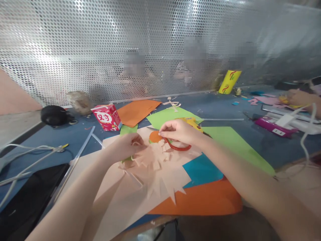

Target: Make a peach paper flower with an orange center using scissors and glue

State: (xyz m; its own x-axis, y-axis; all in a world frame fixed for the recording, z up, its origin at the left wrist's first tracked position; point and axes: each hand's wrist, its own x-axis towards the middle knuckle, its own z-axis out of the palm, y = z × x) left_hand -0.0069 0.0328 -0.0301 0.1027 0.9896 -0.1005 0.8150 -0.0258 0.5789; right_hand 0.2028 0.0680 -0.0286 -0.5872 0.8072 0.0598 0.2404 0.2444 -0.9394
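Note:
My right hand (179, 130) grips red-handled scissors (177, 145), whose blades point left over a small orange paper piece (154, 136). My left hand (127, 147) pinches a small piece of peach paper with a green scrap under it. Both hands hover over a large peach sheet (140, 187) with jagged, star-like cut edges and loose offcuts (155, 160). Under it lie an orange sheet (205, 201), a blue sheet (200, 169) and a green sheet (233, 144).
A red carton (107, 117), another orange sheet (136, 112), a black round object (54, 115) and a yellow box (229, 82) lie farther back by a perforated metal screen (150, 43). White cables (27, 157) run left. Another person's hand (303, 98) works at the right, near a purple tool (272, 126).

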